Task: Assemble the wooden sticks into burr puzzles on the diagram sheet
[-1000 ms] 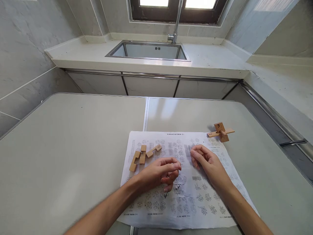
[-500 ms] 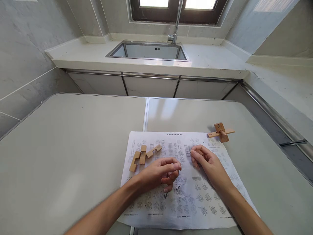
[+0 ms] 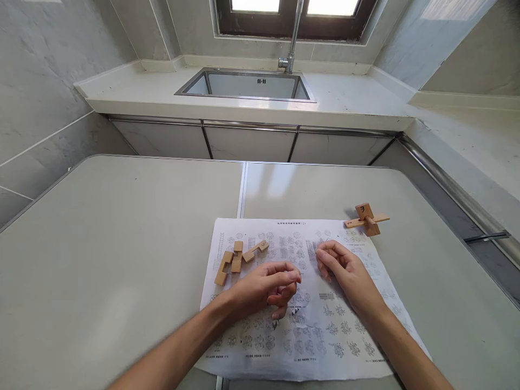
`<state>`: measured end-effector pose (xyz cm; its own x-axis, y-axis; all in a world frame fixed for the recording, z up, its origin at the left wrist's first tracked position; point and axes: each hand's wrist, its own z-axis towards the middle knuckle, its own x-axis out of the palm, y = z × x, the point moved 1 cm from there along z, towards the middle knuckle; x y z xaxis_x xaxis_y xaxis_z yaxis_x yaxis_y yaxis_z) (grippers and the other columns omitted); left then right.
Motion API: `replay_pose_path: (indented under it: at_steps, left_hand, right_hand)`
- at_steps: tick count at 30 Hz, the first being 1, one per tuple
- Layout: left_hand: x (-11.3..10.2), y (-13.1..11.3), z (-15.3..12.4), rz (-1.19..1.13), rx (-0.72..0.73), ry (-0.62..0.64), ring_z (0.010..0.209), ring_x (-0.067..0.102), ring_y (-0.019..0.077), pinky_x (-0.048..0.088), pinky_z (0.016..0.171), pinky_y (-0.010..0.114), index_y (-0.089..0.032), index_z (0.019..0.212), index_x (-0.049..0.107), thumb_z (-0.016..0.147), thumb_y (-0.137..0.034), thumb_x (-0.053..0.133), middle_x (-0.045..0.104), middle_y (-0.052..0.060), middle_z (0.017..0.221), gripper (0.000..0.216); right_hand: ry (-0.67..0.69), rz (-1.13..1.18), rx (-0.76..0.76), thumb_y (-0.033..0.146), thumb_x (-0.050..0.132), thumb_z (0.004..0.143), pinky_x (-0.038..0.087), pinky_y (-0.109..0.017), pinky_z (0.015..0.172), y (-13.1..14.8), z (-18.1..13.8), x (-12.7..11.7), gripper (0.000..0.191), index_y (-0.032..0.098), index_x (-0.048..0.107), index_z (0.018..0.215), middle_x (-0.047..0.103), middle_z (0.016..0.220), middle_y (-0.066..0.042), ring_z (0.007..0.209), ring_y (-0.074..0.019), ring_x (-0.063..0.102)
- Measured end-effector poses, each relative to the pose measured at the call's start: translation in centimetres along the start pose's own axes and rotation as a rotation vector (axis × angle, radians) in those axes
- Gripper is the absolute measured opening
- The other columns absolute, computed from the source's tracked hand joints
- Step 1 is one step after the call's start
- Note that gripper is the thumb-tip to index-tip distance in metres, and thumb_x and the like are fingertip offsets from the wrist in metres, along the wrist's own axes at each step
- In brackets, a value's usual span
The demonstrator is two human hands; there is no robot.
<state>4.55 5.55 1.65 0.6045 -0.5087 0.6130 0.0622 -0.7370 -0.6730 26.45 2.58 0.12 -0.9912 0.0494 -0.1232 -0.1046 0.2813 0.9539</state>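
Note:
My left hand (image 3: 276,287) rests on its side on a printed paper sheet (image 3: 349,292), its fingers loosely curled with gaps between them and nothing visible in them. To its upper left lie three notched wooden puzzle pieces: one at the left (image 3: 223,268), a middle one (image 3: 237,257) and one slanting to the right (image 3: 255,251). My right hand (image 3: 338,261) lies on the right side of the sheet, loosely bent, thumb near the index finger; no object shows in it. Beyond it, an interlocked wooden puzzle (image 3: 366,219) straddles the sheet's far right corner.
Under the sheet is a pale table (image 3: 142,227) with a seam down its middle. Past its far edge stand a white counter (image 3: 345,89), a sunken sink (image 3: 247,84) and a metal tap (image 3: 289,60). Grey tiled walls flank the table.

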Motion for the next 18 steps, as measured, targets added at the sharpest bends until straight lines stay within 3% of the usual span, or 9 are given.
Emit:
replay_pose_path:
  at_steps: [7,18]
  left_hand:
    - [-0.18,0.20,0.07,-0.032,0.016,0.025,0.048,0.025,0.0063,0.038,0.045,0.021,-0.018,0.095,0.060,0.089,-0.045,0.078,0.041,-0.010,0.062,0.033]
    - [-0.10,0.05,-0.02,-0.016,0.007,0.014,0.049,0.026,0.0055,0.039,0.048,0.021,-0.018,0.095,0.060,0.085,-0.050,0.081,0.042,-0.010,0.063,0.039]
  right_hand:
    - [0.007,0.003,-0.004,0.059,0.067,0.097,0.039,-0.031,0.065,-0.16,0.06,-0.04,0.036,0.024,0.063,0.090,0.052,0.066,0.002,0.063,-0.0174,0.046]
    - [-0.002,-0.002,-0.014,0.061,0.068,0.095,0.039,-0.031,0.063,0.06,-0.02,0.02,0.038,0.024,0.063,0.090,0.052,0.065,0.003,0.062,-0.0167,0.045]
